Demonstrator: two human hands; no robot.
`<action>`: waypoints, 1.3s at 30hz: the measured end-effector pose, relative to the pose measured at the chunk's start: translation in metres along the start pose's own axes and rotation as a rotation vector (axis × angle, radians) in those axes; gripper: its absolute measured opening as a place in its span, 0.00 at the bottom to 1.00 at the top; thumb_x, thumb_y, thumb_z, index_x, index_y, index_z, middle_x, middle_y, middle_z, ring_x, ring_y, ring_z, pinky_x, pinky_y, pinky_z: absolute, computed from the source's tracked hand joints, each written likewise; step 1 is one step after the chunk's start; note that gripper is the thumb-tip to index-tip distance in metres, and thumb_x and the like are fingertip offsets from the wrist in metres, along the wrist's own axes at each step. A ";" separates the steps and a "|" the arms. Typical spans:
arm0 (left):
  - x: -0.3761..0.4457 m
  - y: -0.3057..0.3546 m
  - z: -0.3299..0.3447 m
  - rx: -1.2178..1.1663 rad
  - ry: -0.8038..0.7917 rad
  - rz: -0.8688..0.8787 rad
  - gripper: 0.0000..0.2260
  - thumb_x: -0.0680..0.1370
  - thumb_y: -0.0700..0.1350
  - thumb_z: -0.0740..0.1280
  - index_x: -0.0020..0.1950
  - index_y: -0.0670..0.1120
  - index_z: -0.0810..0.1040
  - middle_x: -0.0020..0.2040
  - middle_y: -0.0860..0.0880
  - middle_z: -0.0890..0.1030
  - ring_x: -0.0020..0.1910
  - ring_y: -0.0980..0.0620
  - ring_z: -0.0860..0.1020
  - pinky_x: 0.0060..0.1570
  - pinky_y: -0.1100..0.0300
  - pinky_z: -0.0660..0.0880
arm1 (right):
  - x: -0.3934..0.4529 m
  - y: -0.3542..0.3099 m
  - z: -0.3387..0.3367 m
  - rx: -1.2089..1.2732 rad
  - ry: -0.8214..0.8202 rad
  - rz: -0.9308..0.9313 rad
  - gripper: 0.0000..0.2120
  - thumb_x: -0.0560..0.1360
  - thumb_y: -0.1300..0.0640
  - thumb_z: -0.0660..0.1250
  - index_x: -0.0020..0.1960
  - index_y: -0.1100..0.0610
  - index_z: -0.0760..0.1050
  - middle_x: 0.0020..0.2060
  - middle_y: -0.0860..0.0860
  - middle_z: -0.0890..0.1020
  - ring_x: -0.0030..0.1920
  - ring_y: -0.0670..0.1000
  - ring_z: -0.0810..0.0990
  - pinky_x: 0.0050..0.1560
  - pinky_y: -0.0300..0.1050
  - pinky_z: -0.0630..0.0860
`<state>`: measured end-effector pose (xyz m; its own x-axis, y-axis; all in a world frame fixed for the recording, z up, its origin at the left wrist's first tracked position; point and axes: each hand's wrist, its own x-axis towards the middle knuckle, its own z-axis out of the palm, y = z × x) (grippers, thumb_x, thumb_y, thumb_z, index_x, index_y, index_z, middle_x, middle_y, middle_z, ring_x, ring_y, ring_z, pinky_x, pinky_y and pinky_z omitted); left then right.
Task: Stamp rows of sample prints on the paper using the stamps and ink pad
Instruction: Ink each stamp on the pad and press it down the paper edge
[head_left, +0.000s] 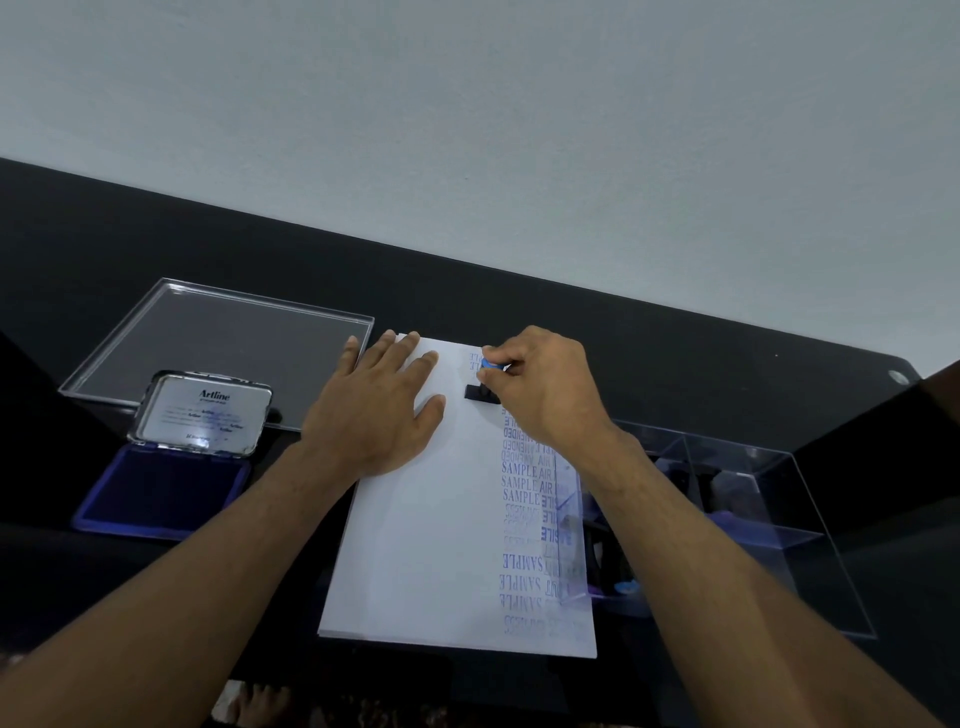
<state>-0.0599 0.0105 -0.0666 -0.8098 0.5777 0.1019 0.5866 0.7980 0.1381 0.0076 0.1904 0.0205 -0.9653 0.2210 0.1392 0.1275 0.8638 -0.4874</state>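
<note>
Stamp (482, 383): small hand stamp with a blue knob on top and a black rectangular base. It stands on the paper near the far edge, directly under the right hand (545, 387), whose thumb and fingertips pinch the blue knob. It looks rigid and light, and probably hard plastic. The knob is the place to hold it, since the inked face underneath would smear if touched. Pressing straight down should help to avoid a rocked or doubled print.

Paper (441, 545): a white sheet, or perhaps a thin stack, lying flat on the dark counter (130, 249). It would be thin, limp and apt to slide. The left hand (376, 410), beside the right hand, rests on it palm down with fingers spread and holds nothing. Blue prints run in a column from below the right wrist toward the person. The words "SAMPLE" and "AIR" can be read; other prints are blurred. The fresh ink is likely to smudge.

Ink pad (166, 488): an open tin with a blue pad, on the counter to the far side of the left forearm, well apart from the stamp. Its hinged lid stands up.

Clear tray (223, 343): behind the ink pad, beyond the left hand.

Clear box (753, 519): outside the right forearm; its contents are indistinct.
</note>
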 end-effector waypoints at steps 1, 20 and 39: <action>0.000 0.000 0.000 -0.002 0.001 0.000 0.34 0.78 0.65 0.42 0.80 0.51 0.61 0.81 0.47 0.58 0.81 0.45 0.54 0.78 0.39 0.49 | 0.000 0.000 -0.001 -0.001 -0.006 0.004 0.09 0.76 0.55 0.71 0.55 0.55 0.84 0.50 0.48 0.82 0.43 0.45 0.78 0.52 0.37 0.77; 0.000 0.001 -0.001 0.014 -0.010 -0.010 0.37 0.76 0.67 0.37 0.81 0.52 0.59 0.82 0.48 0.56 0.81 0.46 0.52 0.78 0.40 0.48 | 0.005 -0.001 0.004 -0.034 -0.010 0.014 0.08 0.76 0.55 0.71 0.53 0.55 0.84 0.47 0.48 0.82 0.41 0.44 0.77 0.49 0.33 0.74; 0.000 0.001 0.000 0.026 0.003 -0.005 0.36 0.77 0.66 0.38 0.80 0.52 0.60 0.81 0.47 0.58 0.81 0.45 0.54 0.78 0.40 0.49 | 0.004 -0.001 0.005 -0.051 0.004 -0.010 0.05 0.76 0.59 0.70 0.49 0.57 0.85 0.40 0.44 0.75 0.35 0.42 0.74 0.42 0.29 0.73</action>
<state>-0.0593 0.0114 -0.0662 -0.8129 0.5731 0.1038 0.5822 0.8052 0.1126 0.0021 0.1878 0.0172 -0.9658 0.2136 0.1472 0.1291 0.8879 -0.4416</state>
